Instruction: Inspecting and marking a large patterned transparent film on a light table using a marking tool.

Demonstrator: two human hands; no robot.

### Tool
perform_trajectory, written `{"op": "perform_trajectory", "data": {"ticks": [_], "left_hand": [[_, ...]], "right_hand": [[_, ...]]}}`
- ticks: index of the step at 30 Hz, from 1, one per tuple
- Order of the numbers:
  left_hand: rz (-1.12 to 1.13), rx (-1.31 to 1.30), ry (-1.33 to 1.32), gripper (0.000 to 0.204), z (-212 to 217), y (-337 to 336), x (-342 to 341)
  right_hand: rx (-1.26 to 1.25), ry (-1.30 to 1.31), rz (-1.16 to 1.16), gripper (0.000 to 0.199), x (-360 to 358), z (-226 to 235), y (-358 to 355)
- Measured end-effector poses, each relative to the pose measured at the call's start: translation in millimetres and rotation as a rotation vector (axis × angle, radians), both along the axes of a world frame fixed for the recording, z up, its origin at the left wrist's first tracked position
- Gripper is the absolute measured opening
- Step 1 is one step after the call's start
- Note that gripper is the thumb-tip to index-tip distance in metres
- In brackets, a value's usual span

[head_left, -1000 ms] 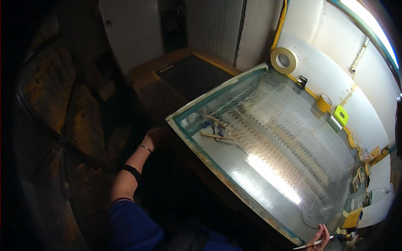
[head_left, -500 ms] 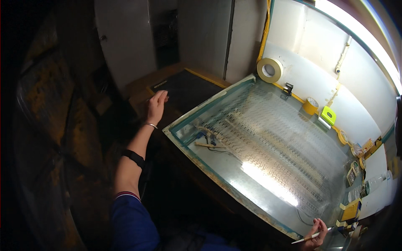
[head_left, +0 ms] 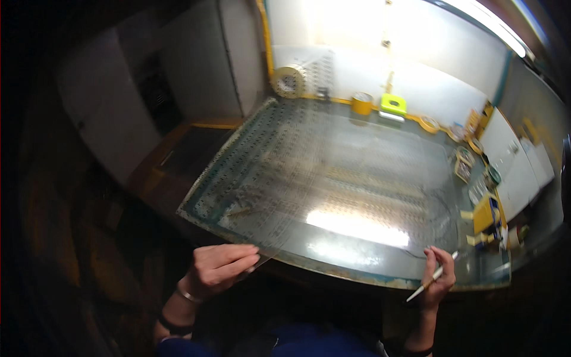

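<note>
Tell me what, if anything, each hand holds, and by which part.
Left fingers pinch the clear patterned film by its near edge; right fingers grip a slim white pen-like tool around its middle.

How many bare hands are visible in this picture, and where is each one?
2. The left hand, left of centre, pinches a clear patterned sheet by the near edge of the table. The right hand, further right, holds a slim white stick. I see no other.

Peripheral items, far and right.
Far: yellow cylindrical tape roll, left of bright-green block with white base. Right, nearer: yellow box-shaped object.
</note>
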State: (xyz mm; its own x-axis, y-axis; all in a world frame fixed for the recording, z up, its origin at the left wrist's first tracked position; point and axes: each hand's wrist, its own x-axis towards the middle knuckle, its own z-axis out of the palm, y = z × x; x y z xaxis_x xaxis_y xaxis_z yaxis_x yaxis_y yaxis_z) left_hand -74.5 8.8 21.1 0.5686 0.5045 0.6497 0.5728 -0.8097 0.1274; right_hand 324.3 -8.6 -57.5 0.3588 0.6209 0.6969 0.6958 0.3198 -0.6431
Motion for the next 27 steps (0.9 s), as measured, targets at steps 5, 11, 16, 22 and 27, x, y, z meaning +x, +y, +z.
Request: {"op": "perform_trajectory", "data": {"ticks": [5,11,16,22,27], "left_hand": [[0.220,-0.400,-0.022,0.014,3,-40,-42],[0.558,-0.428,-0.248,0.013,-1,-65,-95],[0.732,-0.395,-0.197,0.021,-31,-61,-156],[0.332,-0.727,-2.089,0.067,-68,-39,-155],[-0.048,-0.969,-1.896,0.063,-76,-26,-115]], "right_hand": [[-0.058,0.284,0.083,0.014,3,4,-2],[-0.125,0.088,0.067,0.023,9,7,1],[-0.179,0.082,0.073,0.025,9,9,0],[-0.196,0.095,0.072,0.025,7,6,3],[-0.191,0.071,0.073,0.023,7,4,5]]}}
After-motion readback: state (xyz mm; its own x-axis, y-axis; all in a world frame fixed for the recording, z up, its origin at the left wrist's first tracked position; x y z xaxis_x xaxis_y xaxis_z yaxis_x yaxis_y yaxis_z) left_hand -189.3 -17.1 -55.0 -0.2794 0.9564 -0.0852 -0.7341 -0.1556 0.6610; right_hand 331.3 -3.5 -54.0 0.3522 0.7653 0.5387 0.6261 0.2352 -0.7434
